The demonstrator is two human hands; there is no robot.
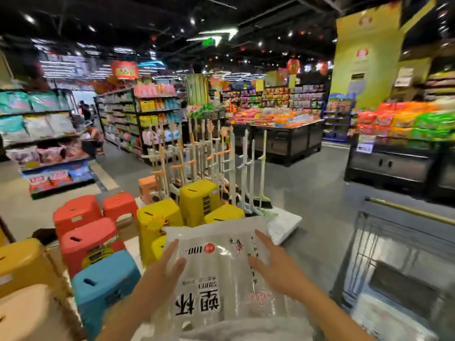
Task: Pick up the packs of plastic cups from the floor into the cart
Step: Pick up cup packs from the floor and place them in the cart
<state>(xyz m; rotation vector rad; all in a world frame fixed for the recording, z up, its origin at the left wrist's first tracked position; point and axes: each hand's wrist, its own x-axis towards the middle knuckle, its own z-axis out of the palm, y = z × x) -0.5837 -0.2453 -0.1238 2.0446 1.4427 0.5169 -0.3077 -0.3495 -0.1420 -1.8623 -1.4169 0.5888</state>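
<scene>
I have the pack of plastic cups (221, 274) up off the floor and carried in front of my chest, its printed clear wrapper facing the camera, with the cart (403, 262) just off to my right. My left hand (162, 269) lies flat against the pack's left edge with the fingers spread, and my right hand (275, 262) is laid open-palmed on its top right face; neither hand is curled around anything, so I judge this as a squeeze between two palms and not a real pinch. That is the first risk I see: the film looks slick and the pack is wide, so if I ease the pressure while swinging right it could slide down and drop back to the floor. The second is the cart's near rim and handle bar (408, 210); a low swing could catch the pack's corner on the wire wall. On my left the stacked plastic stools (157, 225) stand close, and an elbow could knock them. As for the cart, the basket is wire-sided and I make out pale, clear-wrapped shapes low inside it, possibly other packs, though the blur keeps me from saying so firmly.
</scene>
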